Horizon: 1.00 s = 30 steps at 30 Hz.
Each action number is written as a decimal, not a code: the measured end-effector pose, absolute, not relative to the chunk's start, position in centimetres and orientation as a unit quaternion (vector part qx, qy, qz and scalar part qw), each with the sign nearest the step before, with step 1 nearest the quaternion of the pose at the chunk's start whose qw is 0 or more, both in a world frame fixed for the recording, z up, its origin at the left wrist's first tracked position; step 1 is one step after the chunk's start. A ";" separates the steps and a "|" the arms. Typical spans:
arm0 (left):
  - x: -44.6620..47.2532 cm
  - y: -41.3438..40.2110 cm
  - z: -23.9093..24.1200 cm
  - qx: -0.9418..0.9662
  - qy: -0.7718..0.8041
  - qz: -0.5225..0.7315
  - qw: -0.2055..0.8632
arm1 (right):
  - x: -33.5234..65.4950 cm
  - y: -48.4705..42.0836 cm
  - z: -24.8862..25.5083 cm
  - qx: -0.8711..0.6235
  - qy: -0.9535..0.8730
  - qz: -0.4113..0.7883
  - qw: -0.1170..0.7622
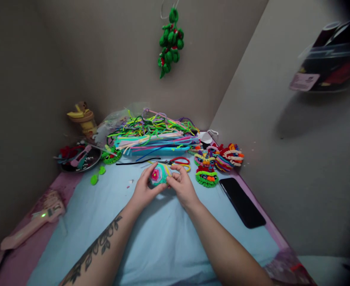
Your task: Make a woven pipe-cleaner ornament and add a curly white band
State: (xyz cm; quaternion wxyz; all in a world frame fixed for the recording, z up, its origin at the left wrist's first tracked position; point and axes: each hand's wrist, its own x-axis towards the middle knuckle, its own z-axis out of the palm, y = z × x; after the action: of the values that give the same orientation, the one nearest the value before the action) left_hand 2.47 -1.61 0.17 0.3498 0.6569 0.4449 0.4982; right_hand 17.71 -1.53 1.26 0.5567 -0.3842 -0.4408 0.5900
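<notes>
grey walls (118,51) around pink table (69,184)

A black phone (243,202) lay on the blue cloth (79,214) toward the right, and a pink glue gun (29,230) with a glowing green light (43,215) lay at the left. A fuzzy green bundle (171,39) hung against the back wall (112,59), while a labelled container (324,71) was up on the right-hand wall (312,190).

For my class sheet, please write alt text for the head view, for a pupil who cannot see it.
A person's left hand and right hand hold a multicoloured rounded piece over a blue cloth. Beyond it lie scissors and colourful fuzzy stems; a black phone lies to the right, a pink tool to the left.
</notes>
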 end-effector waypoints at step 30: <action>2.6 -1.5 0.0 0.643 0.455 0.498 0.362 | 17.6 -1.5 1.0 -0.344 -0.395 0.634 0.569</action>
State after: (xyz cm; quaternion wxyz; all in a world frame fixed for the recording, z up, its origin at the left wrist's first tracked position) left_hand 2.62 -1.49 -0.01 0.3623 0.6430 0.4553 0.4980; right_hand 17.58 -1.54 0.99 0.5688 -0.3443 -0.3951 0.6339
